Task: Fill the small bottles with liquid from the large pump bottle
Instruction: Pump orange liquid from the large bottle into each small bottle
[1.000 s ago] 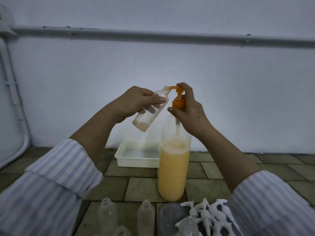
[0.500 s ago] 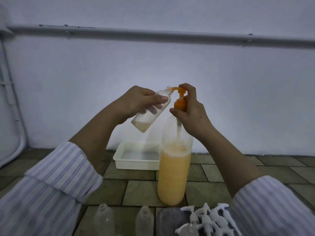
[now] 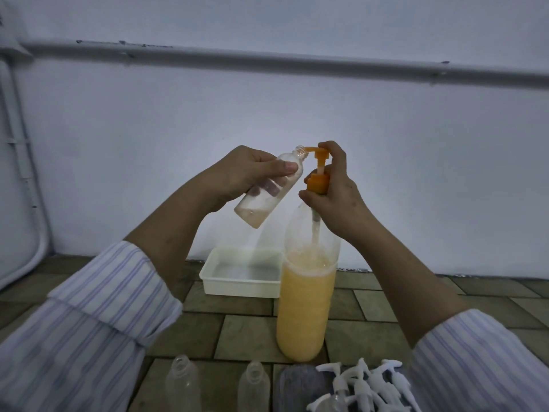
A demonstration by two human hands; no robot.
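Gripping clear small bottle [image 3: 269,188], orange pump [image 3: 319,171].

— Where does the big pump bottle [image 3: 306,304] stand for you?

— On the floor [image 3: 246,331], straight ahead of you. Behind it and a little to its left you have the tray [image 3: 240,285], close to the wall [image 3: 267,114].

— And your hands?

— Above the bottle. Your right hand [image 3: 335,185] is on the pump head [image 3: 318,171]; your left hand [image 3: 237,176] holds a small bottle [image 3: 267,194] tilted to the left of it, its mouth at the spout.

— What lies nearest you?

— Two small bottles [image 3: 182,385] in front, left of the big one; a heap of pump tops [image 3: 371,385] to their right.
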